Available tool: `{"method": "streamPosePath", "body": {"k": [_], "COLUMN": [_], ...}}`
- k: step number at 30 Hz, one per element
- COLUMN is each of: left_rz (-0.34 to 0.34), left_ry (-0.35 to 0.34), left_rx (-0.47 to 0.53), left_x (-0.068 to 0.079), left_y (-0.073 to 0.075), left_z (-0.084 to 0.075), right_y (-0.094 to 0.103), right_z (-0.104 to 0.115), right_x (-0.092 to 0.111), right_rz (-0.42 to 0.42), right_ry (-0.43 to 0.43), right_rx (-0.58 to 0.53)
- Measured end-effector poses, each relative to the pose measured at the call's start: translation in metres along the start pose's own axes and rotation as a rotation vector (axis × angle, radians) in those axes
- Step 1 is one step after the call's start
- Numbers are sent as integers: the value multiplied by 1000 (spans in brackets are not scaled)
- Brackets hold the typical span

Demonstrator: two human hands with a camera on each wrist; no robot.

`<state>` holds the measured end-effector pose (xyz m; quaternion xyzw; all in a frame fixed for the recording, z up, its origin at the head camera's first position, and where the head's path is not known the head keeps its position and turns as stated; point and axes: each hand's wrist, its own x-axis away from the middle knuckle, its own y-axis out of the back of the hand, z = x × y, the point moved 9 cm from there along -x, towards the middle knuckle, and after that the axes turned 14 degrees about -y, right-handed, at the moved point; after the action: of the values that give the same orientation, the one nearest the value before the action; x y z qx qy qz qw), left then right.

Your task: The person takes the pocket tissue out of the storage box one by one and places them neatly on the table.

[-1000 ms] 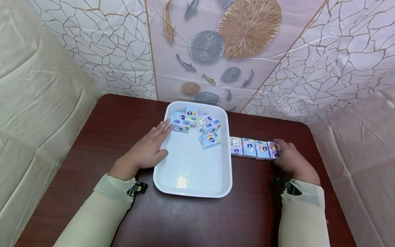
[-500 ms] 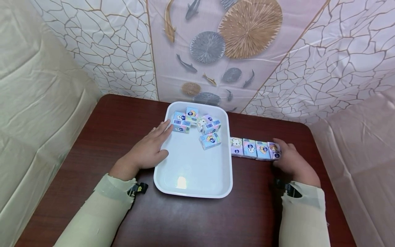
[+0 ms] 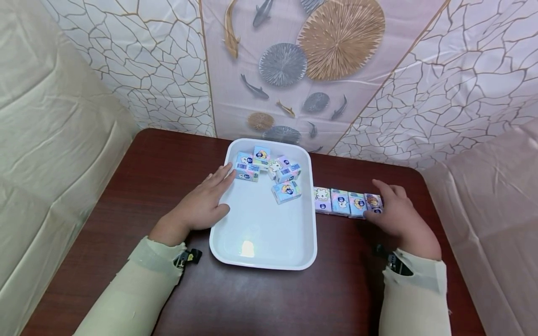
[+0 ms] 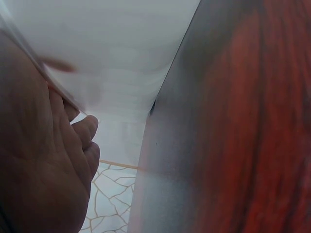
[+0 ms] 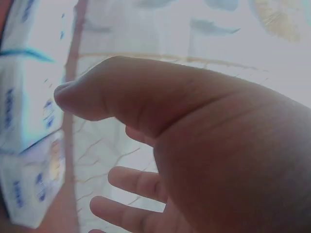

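Observation:
My left hand (image 3: 199, 205) rests on the left rim of a white plastic tray (image 3: 262, 233), fingers straight and thumb apart. From below, the left wrist view shows its palm (image 4: 43, 155) against the tray's side. Inside the tray's far half lie several small pocket tissue packs (image 3: 286, 191) with cartoon prints. To the right of the tray, more tissue packs (image 3: 340, 202) form a straight row touching side to side. Over the row's right end my right hand (image 3: 397, 212) is spread, partly covering the purple end pack (image 3: 373, 202). Its thumb (image 5: 87, 99) stands away from the fingers, with nothing held between.
Under everything is a dark red-brown table (image 3: 260, 298). A patterned cloth (image 3: 281, 107) with fish and leaf prints hangs behind it, and pale cloth walls (image 3: 496, 196) stand at both sides. Each forearm wears a strap (image 3: 185, 257) at the wrist.
My right hand has let go of the end tissue pack; its fingers have spread and lifted slightly. The row, the tray and my left hand stay where they were.

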<state>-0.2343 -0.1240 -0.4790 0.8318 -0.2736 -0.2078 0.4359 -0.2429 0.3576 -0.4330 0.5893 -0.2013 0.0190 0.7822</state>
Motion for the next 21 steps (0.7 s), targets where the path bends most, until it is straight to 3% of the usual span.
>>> {"method": "streamPosePath", "body": {"k": [11,21], "left_rz": [-3,-6], "left_ry": [-4,-6], "left_rx": [-7,3], "left_x": [0,0], "left_y": [0,2], "left_z": [-1,-2], "right_y": [22,22], "right_z": [58,96], "right_x": [43,59], "right_rz": [-92,-120], "right_ry": [114,139], "right_rx": [22,13]}}
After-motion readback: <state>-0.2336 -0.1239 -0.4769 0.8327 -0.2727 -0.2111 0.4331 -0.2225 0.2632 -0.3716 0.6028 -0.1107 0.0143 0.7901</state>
